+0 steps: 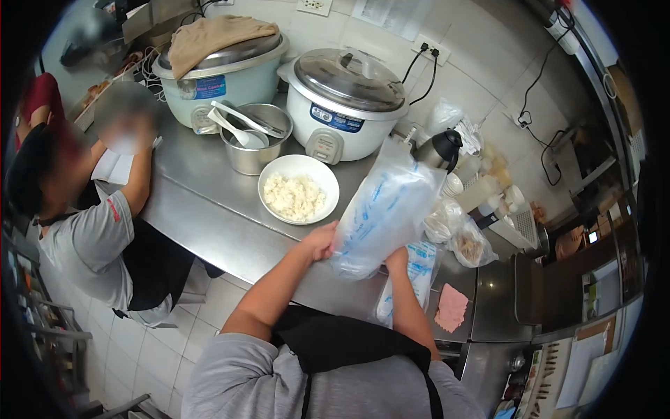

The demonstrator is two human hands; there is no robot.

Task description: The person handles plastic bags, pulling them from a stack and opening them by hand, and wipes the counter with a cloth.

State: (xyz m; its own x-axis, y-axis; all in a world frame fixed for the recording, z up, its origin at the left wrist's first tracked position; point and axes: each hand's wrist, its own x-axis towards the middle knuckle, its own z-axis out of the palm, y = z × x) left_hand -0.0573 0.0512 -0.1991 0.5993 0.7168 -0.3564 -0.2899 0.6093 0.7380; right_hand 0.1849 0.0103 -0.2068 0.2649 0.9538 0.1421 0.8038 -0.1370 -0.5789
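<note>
Both my hands hold a clear plastic bag (387, 202) with blue print, which stands up over the steel counter. My left hand (322, 241) grips its lower left edge, fingers partly behind the plastic. At the lower right edge, my right hand (398, 258) is closed on the bag, its fingertips hidden. A second blue-printed pack of plastic bags (410, 279) lies under my right forearm. Just left of the held bag sits a white bowl (333, 187) of cooked rice (294, 197).
Two large rice cookers (342, 105) stand at the back, a brown cloth (216, 40) on the left one. A steel pot (255, 160) holds a white rice paddle (244, 137). A pink cloth (452, 307) lies right. A seated co-worker (91, 237) is at the left.
</note>
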